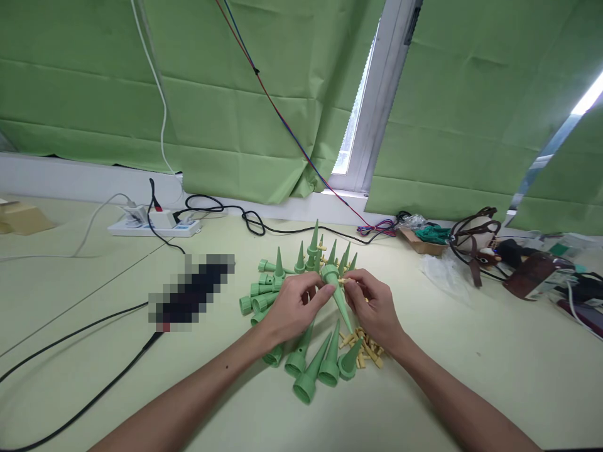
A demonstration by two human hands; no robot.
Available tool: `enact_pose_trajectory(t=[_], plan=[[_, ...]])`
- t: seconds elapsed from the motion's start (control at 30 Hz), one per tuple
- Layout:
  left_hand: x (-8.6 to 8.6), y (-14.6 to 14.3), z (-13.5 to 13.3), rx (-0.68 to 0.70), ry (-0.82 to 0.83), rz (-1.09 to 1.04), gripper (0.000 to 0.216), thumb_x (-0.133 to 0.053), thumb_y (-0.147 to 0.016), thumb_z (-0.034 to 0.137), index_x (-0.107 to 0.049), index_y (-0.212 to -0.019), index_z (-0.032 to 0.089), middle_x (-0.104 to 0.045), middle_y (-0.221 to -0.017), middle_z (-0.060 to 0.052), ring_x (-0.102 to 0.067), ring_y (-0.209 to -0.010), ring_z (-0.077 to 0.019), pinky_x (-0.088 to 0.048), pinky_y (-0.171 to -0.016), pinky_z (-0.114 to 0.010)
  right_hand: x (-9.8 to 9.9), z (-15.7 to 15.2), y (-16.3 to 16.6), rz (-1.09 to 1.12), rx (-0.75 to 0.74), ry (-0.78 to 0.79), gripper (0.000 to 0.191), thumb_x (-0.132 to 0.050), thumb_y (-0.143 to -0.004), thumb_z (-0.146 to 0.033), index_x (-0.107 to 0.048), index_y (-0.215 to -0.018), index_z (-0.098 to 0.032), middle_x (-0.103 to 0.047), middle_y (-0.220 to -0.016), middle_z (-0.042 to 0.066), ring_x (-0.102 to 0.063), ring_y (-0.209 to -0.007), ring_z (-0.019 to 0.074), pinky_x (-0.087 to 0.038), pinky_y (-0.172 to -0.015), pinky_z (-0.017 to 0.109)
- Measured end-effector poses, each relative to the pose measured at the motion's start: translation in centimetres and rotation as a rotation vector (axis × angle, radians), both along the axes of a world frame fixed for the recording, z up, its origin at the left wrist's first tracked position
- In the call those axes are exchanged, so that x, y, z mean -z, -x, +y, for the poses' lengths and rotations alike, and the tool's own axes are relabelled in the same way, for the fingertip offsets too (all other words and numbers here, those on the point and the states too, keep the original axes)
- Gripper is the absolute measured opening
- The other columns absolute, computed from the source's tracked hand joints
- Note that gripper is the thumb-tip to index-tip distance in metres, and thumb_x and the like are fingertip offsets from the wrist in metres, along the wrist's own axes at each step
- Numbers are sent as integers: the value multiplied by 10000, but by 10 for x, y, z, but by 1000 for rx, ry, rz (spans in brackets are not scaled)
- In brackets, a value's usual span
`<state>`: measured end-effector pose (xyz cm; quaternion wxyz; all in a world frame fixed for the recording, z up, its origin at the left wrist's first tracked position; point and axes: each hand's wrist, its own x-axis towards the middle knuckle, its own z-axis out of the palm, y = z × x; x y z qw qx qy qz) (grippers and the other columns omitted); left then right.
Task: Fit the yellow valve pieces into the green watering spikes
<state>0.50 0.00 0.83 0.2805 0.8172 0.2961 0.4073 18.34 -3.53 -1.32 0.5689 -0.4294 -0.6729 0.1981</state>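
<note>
My left hand (294, 307) is closed around a green plastic cone spike (338, 295), its wide end up and its tip pointing down to the right. My right hand (372, 304) pinches a small yellow piece (343, 281) right at the wide end of that cone. Beneath and around both hands lies a heap of several more green cones (311, 370), some standing upright (313, 242), others lying flat. A small heap of yellow pieces (365, 351) sits under my right wrist.
A white power strip (153, 225) with plugs and black cables (94, 326) lies to the left. A blurred dark object (193, 292) rests left of the cones. Bags, straps and clutter (490, 248) fill the right. Green curtains (235, 94) hang behind the pale green table (471, 351).
</note>
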Motion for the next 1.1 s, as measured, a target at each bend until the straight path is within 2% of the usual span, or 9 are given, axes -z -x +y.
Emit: enact_pose_trajectory(t=[0.2,0.43,0.67,0.77,0.87,1.1], plan=[[-2,-1,-1,19,-33,10,357,-507,-943,434,-530,-720,156,-522,-704,11,-446,-587,-105,-360,-540,-236,0,0,-1,-29,15,10,238,-462,-984,-390,-570,-885,-201,-472,-589,-37,-425,-500,113,-332,-475,241],[3,-1,0,25,-86,42,288,-613,-883,413,-497,-783,170,-477,-703,38,-430,-539,-86,-369,-527,-234,0,0,0,-17,-9,31,274,-428,-1000,-380,-521,-812,-205,-480,-624,-30,-409,-503,104,-332,-472,232],[4,0,0,30,-183,39,280,-610,-894,368,-443,-771,180,-433,-716,34,-404,-556,-89,-358,-519,-234,-1,0,1,-37,-14,47,315,-398,-1008,-399,-478,-770,-208,-480,-621,-29,-408,-491,101,-332,-457,228],[5,0,0,40,-219,29,225,-607,-897,327,-464,-804,180,-420,-743,25,-409,-584,-94,-365,-514,-227,-2,-1,2,-44,-23,51,338,-388,-1012,-401,-456,-743,-210,-489,-612,-28,-411,-483,101,-333,-457,229],[7,0,0,48,-243,12,150,-604,-897,283,-498,-873,179,-432,-788,15,-425,-598,-89,-381,-512,-220,-3,-1,2,-49,-43,54,352,-378,-1018,-393,-444,-724,-210,-482,-595,-32,-418,-485,102,-341,-472,233],[8,-1,-1,59,-290,0,57,-570,-908,214,-524,-906,180,-497,-862,-3,-435,-589,-74,-391,-516,-205,-3,-1,1,-68,-63,82,365,-363,-1026,-390,-430,-714,-213,-486,-580,-38,-429,-495,108,-350,-510,243]])
